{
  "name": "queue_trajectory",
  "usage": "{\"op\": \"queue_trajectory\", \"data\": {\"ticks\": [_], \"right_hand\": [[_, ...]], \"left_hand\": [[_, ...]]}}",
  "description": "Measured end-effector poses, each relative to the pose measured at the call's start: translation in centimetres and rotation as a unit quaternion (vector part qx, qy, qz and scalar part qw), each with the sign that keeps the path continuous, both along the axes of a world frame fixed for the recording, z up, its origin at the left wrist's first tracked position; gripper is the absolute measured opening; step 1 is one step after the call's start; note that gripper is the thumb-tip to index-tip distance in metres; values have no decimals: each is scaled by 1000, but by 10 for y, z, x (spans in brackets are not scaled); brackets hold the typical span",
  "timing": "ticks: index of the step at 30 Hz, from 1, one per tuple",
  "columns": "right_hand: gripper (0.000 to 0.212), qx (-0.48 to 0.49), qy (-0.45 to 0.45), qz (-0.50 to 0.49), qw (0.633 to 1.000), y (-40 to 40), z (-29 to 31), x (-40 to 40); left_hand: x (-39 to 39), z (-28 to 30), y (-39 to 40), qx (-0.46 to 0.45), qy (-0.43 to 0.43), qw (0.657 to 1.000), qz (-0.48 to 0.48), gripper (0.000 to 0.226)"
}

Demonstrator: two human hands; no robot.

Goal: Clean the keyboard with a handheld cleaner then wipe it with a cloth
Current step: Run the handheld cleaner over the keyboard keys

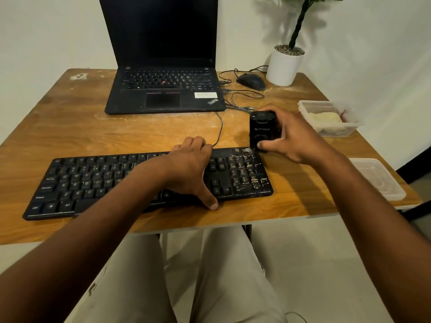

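Gripping a small black handheld cleaner (262, 131), the right hand (294, 139) has its fingers curled around the far side of it and the thumb pressed on the near face, low on the body. The cleaner stands upright, and its lower end is at the far right corner of the keyboard (98, 185); if it really touches the keys there, I cannot tell.

The left hand (190, 169) lies across the keyboard, to the left of the right hand. Its fingers bend over the far edge, and the thumb is spread out toward the person and reaches the table (58, 127) just beside the near edge, so the hand holds the keyboard from both sides. The number keys between the two hands carry pale dust or crumbs.

Beyond the left hand there is an open laptop (163, 89) with a dark screen. Beyond the right hand lie a mouse (251, 81) with loose cables, and a white pot with a plant (284, 66). To the right of the right hand stands a clear plastic box (331, 118) with something pale yellow inside, perhaps a cloth. Nearer to the person, at the table edge, lies a clear plastic lid (380, 180).
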State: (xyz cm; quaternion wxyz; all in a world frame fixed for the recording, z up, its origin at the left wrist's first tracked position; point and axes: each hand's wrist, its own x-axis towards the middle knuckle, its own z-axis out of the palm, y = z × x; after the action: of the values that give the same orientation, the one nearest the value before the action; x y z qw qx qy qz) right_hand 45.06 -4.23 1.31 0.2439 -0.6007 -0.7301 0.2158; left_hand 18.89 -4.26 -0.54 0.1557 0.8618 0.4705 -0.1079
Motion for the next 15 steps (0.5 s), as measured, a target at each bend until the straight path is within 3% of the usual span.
{"op": "queue_trajectory", "data": {"ticks": [2, 8, 15], "right_hand": [[68, 22, -12, -15, 1000, 2, 8, 4], [65, 12, 152, 6, 988, 0, -7, -40], [67, 7, -13, 7, 1000, 0, 8, -1]], "left_hand": [[0, 0, 0, -2, -1, 1000, 2, 127], [0, 2, -1, -4, -8, 1000, 8, 127], [-1, 1, -1, -1, -8, 1000, 4, 126]]}}
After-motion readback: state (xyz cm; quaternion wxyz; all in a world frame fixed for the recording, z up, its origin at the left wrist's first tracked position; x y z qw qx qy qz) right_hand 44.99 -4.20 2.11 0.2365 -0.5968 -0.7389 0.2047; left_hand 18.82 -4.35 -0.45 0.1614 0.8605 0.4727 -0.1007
